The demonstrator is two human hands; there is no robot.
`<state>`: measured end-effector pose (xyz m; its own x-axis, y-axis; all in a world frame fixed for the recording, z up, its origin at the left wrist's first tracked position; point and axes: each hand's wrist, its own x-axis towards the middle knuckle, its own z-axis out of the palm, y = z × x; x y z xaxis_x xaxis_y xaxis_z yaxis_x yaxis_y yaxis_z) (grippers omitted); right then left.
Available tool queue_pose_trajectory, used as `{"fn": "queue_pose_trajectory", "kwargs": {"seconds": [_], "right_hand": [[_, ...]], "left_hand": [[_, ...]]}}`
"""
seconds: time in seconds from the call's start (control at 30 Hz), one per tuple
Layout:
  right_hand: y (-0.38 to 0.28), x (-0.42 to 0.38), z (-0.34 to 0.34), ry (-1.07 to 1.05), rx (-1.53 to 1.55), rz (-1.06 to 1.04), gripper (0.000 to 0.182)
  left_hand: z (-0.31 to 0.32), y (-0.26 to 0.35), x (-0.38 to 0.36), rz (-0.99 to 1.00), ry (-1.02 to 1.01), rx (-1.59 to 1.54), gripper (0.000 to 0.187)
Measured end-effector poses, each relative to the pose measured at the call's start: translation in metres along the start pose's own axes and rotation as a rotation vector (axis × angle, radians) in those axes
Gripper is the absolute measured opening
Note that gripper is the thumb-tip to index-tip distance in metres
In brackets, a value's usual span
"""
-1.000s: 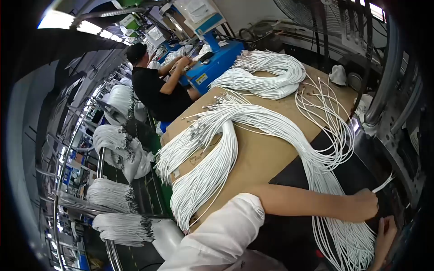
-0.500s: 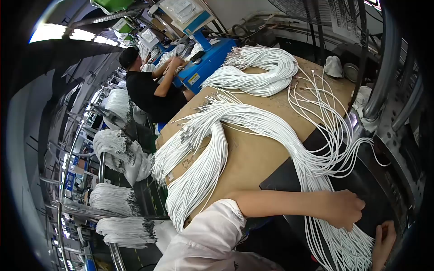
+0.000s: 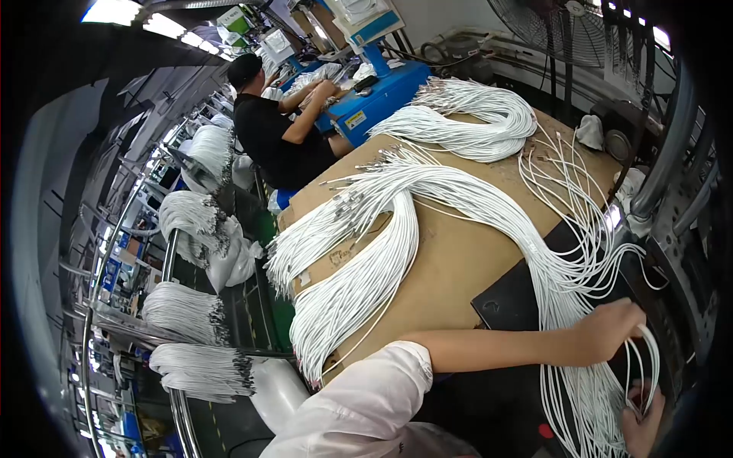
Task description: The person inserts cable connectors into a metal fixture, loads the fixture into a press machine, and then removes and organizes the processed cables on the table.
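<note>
My left hand (image 3: 608,333) is closed around white cables (image 3: 650,353) that bend in a loop at the lower right. Below it, near the frame's lower right edge, my right hand (image 3: 644,418) has its fingers closed on the lower part of the same loop. Beside both hands a thick bundle of white cables (image 3: 527,237) runs down over the table edge and a black mat. More white bundles lie on the brown tabletop (image 3: 450,286), one curved at the back (image 3: 489,126) and one folded at the left (image 3: 359,298).
A person in black (image 3: 271,137) sits at a blue machine (image 3: 397,95) at the upper left. Bundles of white cables hang on metal rails (image 3: 183,313) at the left. A metal frame (image 3: 676,145) stands at the right, with a fan (image 3: 550,30) behind the table.
My left hand has risen slightly and moved right, with a cable loop now in it. My right hand has closed on the loop. The camera view has shifted, moving the table rightward in frame.
</note>
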<state>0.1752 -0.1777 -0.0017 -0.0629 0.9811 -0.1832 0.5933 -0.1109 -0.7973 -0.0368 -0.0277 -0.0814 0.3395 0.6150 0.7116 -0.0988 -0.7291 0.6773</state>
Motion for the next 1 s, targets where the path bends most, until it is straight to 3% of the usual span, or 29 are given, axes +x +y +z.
{"fn": "queue_pose_trajectory", "kwargs": {"seconds": [0.03, 0.13, 0.17, 0.2, 0.23, 0.27, 0.33, 0.37, 0.4, 0.47, 0.53, 0.6, 0.63, 0.67, 0.7, 0.73, 0.8, 0.83, 0.93, 1.0], "right_hand": [[-0.01, 0.001, -0.001, -0.024, -0.108, 0.071, 0.037], [-0.052, -0.004, -0.026, -0.042, -0.284, 0.362, 0.038], [-0.045, -0.012, -0.032, 0.103, -0.086, 0.373, 0.041], [-0.033, -0.013, -0.05, 0.081, -0.344, 0.173, 0.041], [-0.028, -0.01, -0.063, -0.018, -0.493, 0.195, 0.04], [-0.029, -0.007, -0.07, -0.115, -0.644, 0.218, 0.04], [-0.067, -0.001, -0.062, -0.295, -0.514, 0.321, 0.037], [-0.054, -0.002, -0.057, -0.222, -0.543, 0.195, 0.028], [-0.047, 0.004, -0.052, -0.213, -0.464, 0.351, 0.016], [-0.033, 0.008, -0.022, -0.021, -0.199, 0.169, 0.012], [-0.025, 0.011, -0.019, -0.011, -0.066, 0.167, 0.019], [-0.03, 0.008, -0.025, 0.044, -0.053, 0.173, 0.025], [-0.005, 0.003, -0.048, 0.178, -0.093, 0.178, 0.027], [-0.015, -0.008, -0.042, 0.499, -0.01, -0.037, 0.025], [-0.035, -0.015, -0.064, 0.317, -0.302, 0.016, 0.025], [-0.054, -0.021, -0.089, 0.126, -0.591, 0.073, 0.026], [-0.016, -0.021, -0.116, -0.121, -0.605, 0.324, 0.032], [-0.001, -0.02, -0.124, -0.246, -0.607, 0.448, 0.036], [-0.012, -0.02, -0.07, -0.154, -0.505, -0.01, 0.039], [-0.027, -0.002, -0.032, -0.052, -0.335, -0.211, 0.037]], "left_hand": [[-0.005, 0.003, 0.004, -0.139, 0.037, -0.061, 0.015], [-0.006, -0.001, 0.005, -0.15, -0.046, -0.157, 0.018], [-0.012, 0.004, 0.005, -0.086, -0.176, -0.067, 0.021], [-0.017, 0.01, 0.005, -0.023, -0.304, 0.024, 0.024], [-0.016, 0.005, 0.003, 0.208, -0.328, 0.055, 0.028], [-0.012, -0.004, 0.001, 0.27, -0.333, 0.04, 0.027], [-0.003, -0.018, -0.003, 0.393, -0.346, 0.023, 0.026], [-0.003, -0.017, -0.002, 0.402, -0.31, 0.065, 0.023], [-0.001, -0.017, 0.0, 0.395, -0.198, 0.049, 0.021], [0.002, -0.016, 0.006, 0.386, 0.015, 0.006, 0.017], [-0.007, -0.003, 0.006, -0.021, 0.173, -0.179, 0.015], [-0.011, -0.004, 0.011, -0.167, 0.272, -0.314, 0.019], [-0.012, -0.007, 0.012, -0.134, 0.162, -0.234, 0.021], [-0.012, -0.011, 0.01, -0.105, 0.05, -0.154, 0.023], [-0.01, -0.014, 0.007, -0.078, -0.06, -0.076, 0.025], [-0.006, -0.014, 0.001, 0.08, -0.133, 0.037, 0.027], [-0.003, -0.02, -0.005, 0.324, -0.435, 0.31, 0.026], [0.006, -0.025, -0.011, 0.36, -0.374, 0.295, 0.024], [-0.002, -0.011, -0.004, 0.367, -0.349, 0.313, 0.022], [0.002, -0.007, -0.004, 0.259, -0.245, 0.2, 0.021]]}}
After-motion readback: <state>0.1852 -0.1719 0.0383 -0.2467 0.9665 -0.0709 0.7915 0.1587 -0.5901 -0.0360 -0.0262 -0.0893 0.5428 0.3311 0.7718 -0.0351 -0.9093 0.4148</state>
